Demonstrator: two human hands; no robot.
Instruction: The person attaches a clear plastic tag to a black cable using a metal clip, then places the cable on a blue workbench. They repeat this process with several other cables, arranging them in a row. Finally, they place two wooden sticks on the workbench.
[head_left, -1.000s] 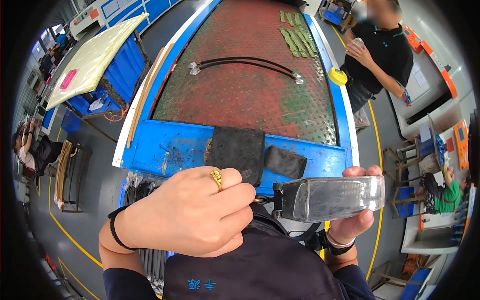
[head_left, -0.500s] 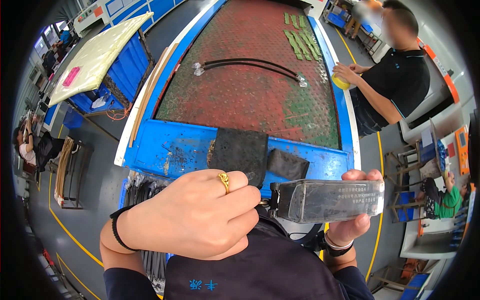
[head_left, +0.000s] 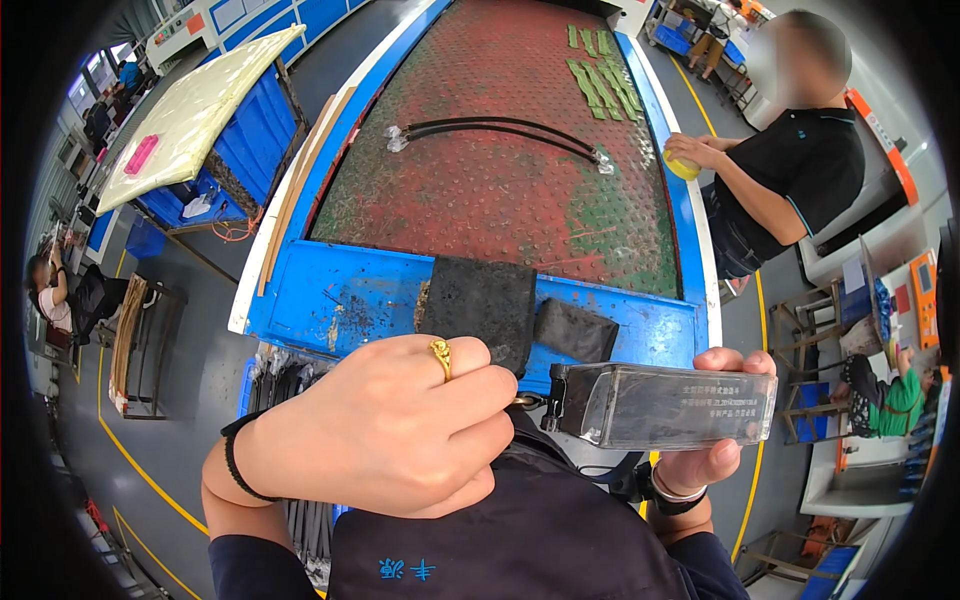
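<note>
My right hand (head_left: 715,460) holds a clear rectangular plastic box (head_left: 680,408), its thumb and fingers along the far end. A black fitting (head_left: 557,398) closes the box's near end, with a small brass-coloured piece (head_left: 527,400) sticking out toward my left hand (head_left: 385,430). That hand is closed in a fist with its back up, a gold ring on one finger. Whatever its fingertips grip is hidden behind the knuckles. Beyond the hands, a black cloth-like pad (head_left: 480,300) and a smaller black piece (head_left: 577,330) lie on the blue table ledge (head_left: 380,275).
Two black hoses (head_left: 500,125) with plastic-wrapped ends lie across the red, studded table bed (head_left: 450,200). Green strips (head_left: 600,88) rest at its far right. A co-worker (head_left: 790,170) stands at the right edge holding a yellow object (head_left: 682,165). Several dark strips (head_left: 285,385) stand by my left arm.
The plastic box has shifted slightly right, away from my left hand, and more of the brass-coloured piece shows between them. The co-worker at the right has moved their head and body a little.
</note>
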